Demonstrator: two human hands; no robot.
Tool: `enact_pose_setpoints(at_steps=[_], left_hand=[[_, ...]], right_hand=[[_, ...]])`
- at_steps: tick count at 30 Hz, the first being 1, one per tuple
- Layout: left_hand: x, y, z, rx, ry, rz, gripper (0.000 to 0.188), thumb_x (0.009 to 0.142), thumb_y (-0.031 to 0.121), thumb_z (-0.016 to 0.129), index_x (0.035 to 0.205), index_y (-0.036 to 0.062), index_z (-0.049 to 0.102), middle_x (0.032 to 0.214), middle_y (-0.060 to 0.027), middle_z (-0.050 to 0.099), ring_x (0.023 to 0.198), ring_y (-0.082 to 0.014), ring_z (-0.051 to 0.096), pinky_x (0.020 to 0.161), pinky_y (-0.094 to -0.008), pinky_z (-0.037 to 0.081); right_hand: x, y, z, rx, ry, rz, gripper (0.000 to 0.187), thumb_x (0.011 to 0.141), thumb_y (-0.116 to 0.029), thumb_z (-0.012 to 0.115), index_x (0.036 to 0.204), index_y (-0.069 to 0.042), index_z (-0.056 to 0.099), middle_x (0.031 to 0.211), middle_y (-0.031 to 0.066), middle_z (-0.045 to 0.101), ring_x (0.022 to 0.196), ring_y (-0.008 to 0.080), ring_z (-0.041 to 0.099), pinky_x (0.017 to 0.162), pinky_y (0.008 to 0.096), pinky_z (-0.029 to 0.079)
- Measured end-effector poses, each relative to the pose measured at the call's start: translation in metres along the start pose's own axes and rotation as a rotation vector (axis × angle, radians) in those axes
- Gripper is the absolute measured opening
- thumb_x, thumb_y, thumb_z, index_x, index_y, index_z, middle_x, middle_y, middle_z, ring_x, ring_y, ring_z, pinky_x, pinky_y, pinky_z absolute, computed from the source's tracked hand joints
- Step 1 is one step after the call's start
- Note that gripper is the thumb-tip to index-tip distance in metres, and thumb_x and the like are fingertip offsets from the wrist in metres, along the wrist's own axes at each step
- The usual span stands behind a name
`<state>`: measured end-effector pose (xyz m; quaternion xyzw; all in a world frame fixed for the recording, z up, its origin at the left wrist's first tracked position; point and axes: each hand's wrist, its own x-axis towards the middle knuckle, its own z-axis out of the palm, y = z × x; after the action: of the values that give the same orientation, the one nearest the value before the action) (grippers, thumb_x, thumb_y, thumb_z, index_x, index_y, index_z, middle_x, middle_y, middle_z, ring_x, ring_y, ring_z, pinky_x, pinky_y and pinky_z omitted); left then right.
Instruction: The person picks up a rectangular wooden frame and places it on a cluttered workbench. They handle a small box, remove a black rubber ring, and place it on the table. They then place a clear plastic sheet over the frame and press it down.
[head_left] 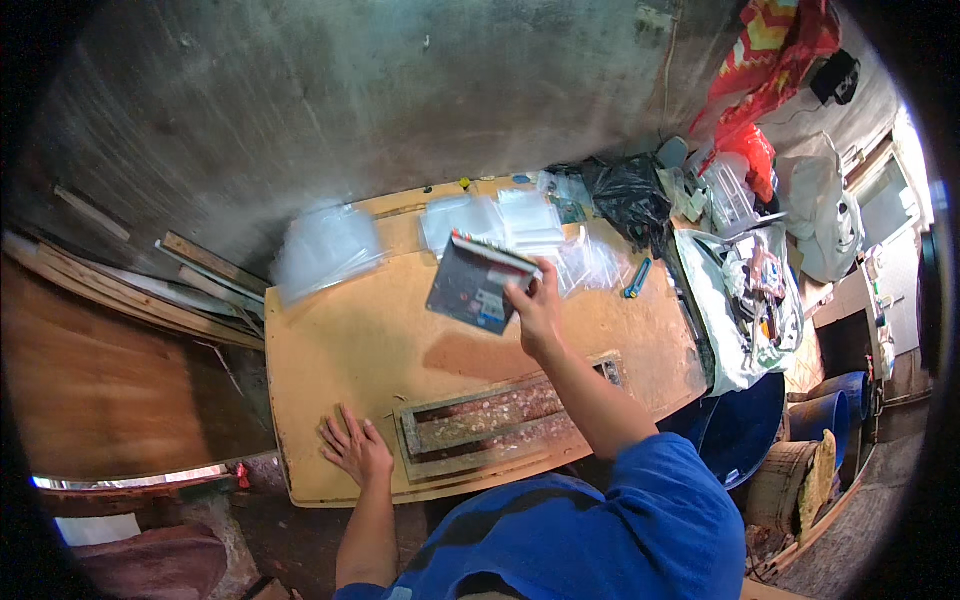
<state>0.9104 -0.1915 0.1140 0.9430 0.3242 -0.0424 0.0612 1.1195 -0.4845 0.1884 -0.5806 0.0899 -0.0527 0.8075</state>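
Above the middle of the tan tabletop (330, 340), my right hand (541, 314) grips a dark flat printed stack (474, 288) by its right edge. Its top edge shows colored layers, and whether it is booklets or cards I cannot tell. My left hand (357, 448) lies flat near the front left of the table, fingers spread, holding nothing. Clear plastic sleeves (325, 250) sit in a pile at the far left. More clear sleeves (528, 220) lie behind the held stack, with loose ones (592, 264) to their right.
A blue utility knife (637, 279) lies near the right edge. Beside it stands a white bag (741, 342) full of mixed items, with a black plastic bag (627, 195) behind. A framed slot (490, 420) is set in the table's front. Blue barrels (822, 420) stand at right.
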Motion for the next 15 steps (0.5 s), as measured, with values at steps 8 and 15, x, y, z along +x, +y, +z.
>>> enact_pose_setpoints(at_steps=[8,15], left_hand=[[0.002,-0.034,0.020,-0.378,0.058,0.103,0.056,0.106,0.041,0.036,0.155,0.0129,0.036,0.160,-0.0171,0.031,0.151,-0.0336,0.020,0.121,-0.0540,0.014],[-0.052,0.004,-0.036,-1.049,-0.055,0.397,0.056,0.106,0.038,0.043,0.148,0.0010,0.044,0.148,-0.0196,0.045,0.140,-0.0317,0.039,0.117,-0.0446,0.027]], right_hand=[[-0.143,-0.027,-0.071,0.008,-0.092,0.155,0.069,0.089,0.009,0.064,0.144,-0.014,0.029,0.121,0.0114,0.056,0.106,0.0195,0.059,0.089,0.0339,0.051],[-0.206,-0.040,-0.105,-0.025,-0.033,0.145,0.046,0.094,0.000,0.064,0.129,-0.012,0.038,0.110,0.0069,0.055,0.098,0.0147,0.056,0.080,0.0308,0.051]])
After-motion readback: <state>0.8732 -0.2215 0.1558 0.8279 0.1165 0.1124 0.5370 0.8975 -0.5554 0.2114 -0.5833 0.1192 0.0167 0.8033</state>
